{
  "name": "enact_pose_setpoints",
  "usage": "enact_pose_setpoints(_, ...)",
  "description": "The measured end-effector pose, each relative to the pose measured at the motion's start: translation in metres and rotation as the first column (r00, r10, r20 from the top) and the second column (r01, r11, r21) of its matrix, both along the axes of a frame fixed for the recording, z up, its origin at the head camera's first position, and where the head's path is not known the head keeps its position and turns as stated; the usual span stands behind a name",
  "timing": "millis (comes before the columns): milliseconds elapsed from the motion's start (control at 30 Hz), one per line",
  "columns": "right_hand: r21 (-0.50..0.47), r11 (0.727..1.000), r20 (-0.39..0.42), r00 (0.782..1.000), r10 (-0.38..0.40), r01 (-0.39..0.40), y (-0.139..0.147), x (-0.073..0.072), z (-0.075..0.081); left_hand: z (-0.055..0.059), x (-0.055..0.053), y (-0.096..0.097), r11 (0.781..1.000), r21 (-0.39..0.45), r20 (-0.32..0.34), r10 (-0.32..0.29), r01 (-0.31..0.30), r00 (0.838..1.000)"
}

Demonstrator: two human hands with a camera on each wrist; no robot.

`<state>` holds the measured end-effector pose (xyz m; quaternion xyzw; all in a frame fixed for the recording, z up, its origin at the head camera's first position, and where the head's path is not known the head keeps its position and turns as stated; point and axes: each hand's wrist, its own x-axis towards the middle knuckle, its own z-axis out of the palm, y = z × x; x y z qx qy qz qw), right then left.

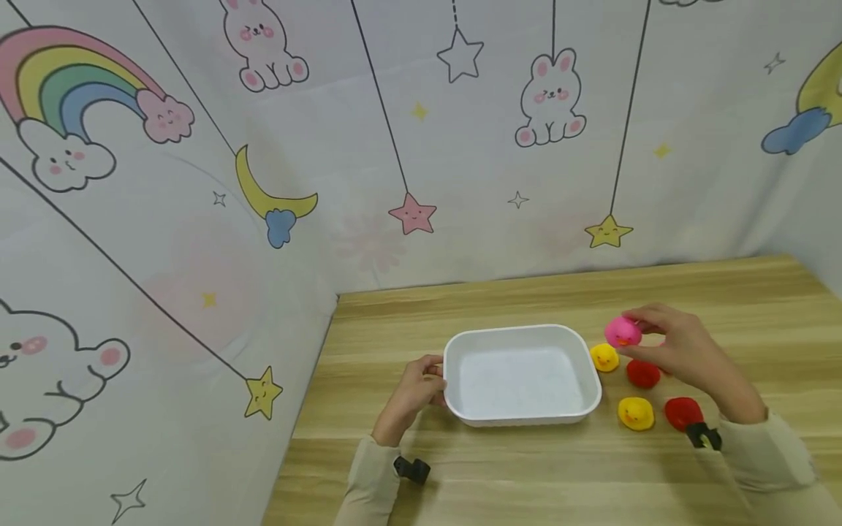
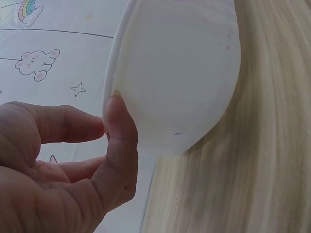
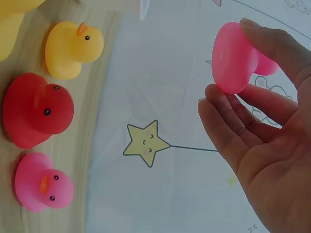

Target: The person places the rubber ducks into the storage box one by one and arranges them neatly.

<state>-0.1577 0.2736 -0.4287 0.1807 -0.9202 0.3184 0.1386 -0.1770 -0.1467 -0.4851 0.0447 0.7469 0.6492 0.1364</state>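
Note:
A white plastic tray (image 1: 522, 376) sits on the table, and my left hand (image 1: 409, 393) pinches its left rim between thumb and fingers. The left wrist view shows that grip on the tray's edge (image 2: 189, 77) up close. My right hand (image 1: 687, 351) holds a pink rubber duck (image 1: 622, 333) by the fingertips, raised above the table to the right of the tray. Beneath and near that hand are a yellow duck (image 1: 604, 358) and a red duck (image 1: 642, 373). Another pink duck (image 3: 43, 184) stands beside the red one in the right wrist view, mostly hidden in the head view.
Closer to me are a second yellow duck (image 1: 636, 413) and a second red duck (image 1: 684, 413), the latter beside my right wrist's camera (image 1: 704, 436). A printed cloth (image 1: 487, 241) hangs behind the wood-grain table (image 1: 513, 475) and along its left side.

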Motion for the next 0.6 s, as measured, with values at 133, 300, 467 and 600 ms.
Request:
enact_pose_setpoints(133, 0.014, 1.000, -0.012, 1.000, 0.014, -0.014, -0.006, -0.004, 0.002, 0.001, 0.001, 0.000, 1.000, -0.003, 0.011, 0.000, 0.000, 1.000)
enact_pose_setpoints(300, 0.003, 1.000, 0.022, 0.999, 0.027, -0.027, -0.013, -0.007, 0.003, 0.002, 0.001, 0.000, 1.000, 0.005, 0.018, -0.005, 0.005, 1.000)
enact_pose_setpoints(467, 0.000, 0.999, 0.041, 0.999, 0.035, -0.035, -0.019, -0.012, 0.001, 0.001, 0.001, -0.001, 1.000, 0.004, 0.002, -0.017, 0.017, 1.000)
enact_pose_setpoints(600, 0.008, 0.998, 0.016, 0.998, 0.057, -0.058, -0.023, -0.016, -0.003, 0.001, 0.000, -0.001, 1.000, -0.006, -0.001, -0.029, 0.029, 1.000)
